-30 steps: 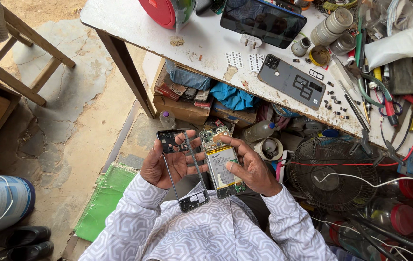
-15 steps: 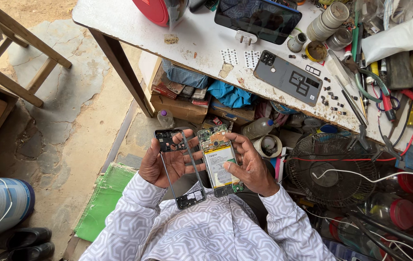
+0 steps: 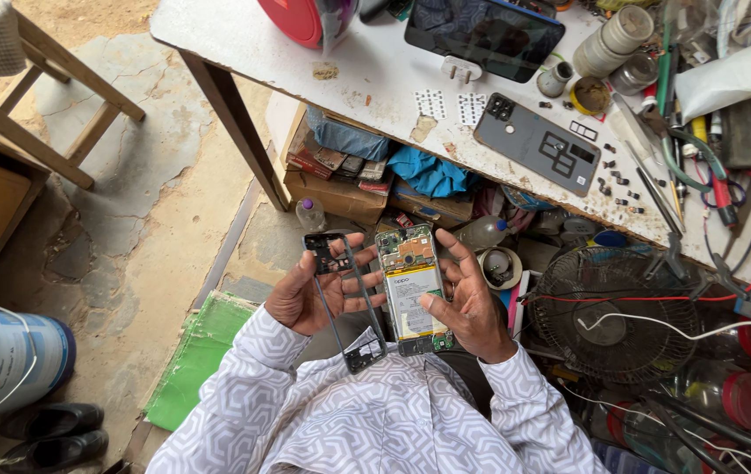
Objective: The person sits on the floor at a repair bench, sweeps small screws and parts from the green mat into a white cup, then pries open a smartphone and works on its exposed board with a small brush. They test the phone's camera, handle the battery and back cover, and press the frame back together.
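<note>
My left hand (image 3: 305, 294) holds a thin black phone frame (image 3: 340, 298) with a camera block at its top end, lifted off to the left. My right hand (image 3: 467, 303) holds an opened phone body (image 3: 410, 285), with circuit board, battery and connectors showing. Both are above my lap, below the edge of the white worktable (image 3: 375, 66). On the table lie a grey phone back cover (image 3: 538, 142), a dark tablet (image 3: 485, 33) on a small stand, and scattered tiny screws (image 3: 608, 180).
Tweezers, pliers and cables (image 3: 700, 167) crowd the table's right side. Under it sit cardboard boxes (image 3: 349, 180), a blue cloth (image 3: 432, 171), a small bottle (image 3: 309, 213) and a fan (image 3: 625, 312). A wooden stool (image 3: 42, 114), a paint can (image 3: 11, 360) and black shoes (image 3: 50, 430) stand left.
The black frame has come apart from the phone body and moved a little left in my left hand. The right hand keeps the phone body almost still.
</note>
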{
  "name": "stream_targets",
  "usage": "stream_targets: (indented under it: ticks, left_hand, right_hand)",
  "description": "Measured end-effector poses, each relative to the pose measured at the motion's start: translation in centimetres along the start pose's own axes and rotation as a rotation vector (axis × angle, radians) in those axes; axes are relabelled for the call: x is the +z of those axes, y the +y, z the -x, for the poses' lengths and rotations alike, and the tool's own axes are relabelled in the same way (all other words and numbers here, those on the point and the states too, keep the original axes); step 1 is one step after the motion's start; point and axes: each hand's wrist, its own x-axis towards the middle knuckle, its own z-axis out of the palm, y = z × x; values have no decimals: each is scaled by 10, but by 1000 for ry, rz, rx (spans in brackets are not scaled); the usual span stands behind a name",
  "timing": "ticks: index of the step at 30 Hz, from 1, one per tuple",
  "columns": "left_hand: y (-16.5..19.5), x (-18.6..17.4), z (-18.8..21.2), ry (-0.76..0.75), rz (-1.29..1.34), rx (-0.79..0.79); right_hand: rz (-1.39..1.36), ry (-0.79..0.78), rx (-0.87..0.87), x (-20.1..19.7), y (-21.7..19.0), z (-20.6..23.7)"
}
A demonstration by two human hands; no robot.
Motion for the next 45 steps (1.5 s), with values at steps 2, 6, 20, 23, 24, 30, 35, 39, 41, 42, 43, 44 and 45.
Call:
stream_targets:
  ticks: [2, 6, 20, 23, 24, 30, 35, 39, 41, 42, 43, 44, 45]
  left_hand:
    - [0, -4, 0, 18, -28, -6]
    - [-2, -9, 0, 97, -122, -26]
    - [-8, -16, -1, 226, -219, -62]
    - [-10, -20, -2, 252, -228, -61]
    - [-10, -21, -2, 257, -228, -60]
    - [-11, -22, -1, 249, -282, -65]
    - [-11, -18, -3, 287, -304, -76]
    - [-12, -15, -6, 323, -328, -106]
    - [-12, -15, -7, 317, -322, -105]
    - [-12, -14, -7, 313, -318, -105]
    - [-13, -14, -7, 311, -313, -104]
    - [-13, -14, -7, 307, -310, -103]
    - [-13, -14, -7, 303, -307, -101]
  right_hand:
    - [28, -9, -5, 2, 0, 0]
    - [71, -3, 24, 10, 1, -3]
    - [234, 66, 151, 36, 11, -7]
    - [215, 63, 131, 37, 13, -6]
    - [206, 58, 120, 37, 13, -5]
    - [195, 78, 125, 38, 17, -2]
    - [241, 80, 129, 39, 19, -2]
    - [241, 76, 125, 40, 20, -1]
    - [219, 66, 132, 40, 21, -1]
    - [209, 61, 135, 41, 21, 0]
    - [210, 61, 133, 41, 21, 0]
    - [210, 60, 129, 42, 21, 0]
    - [211, 60, 126, 42, 20, 0]
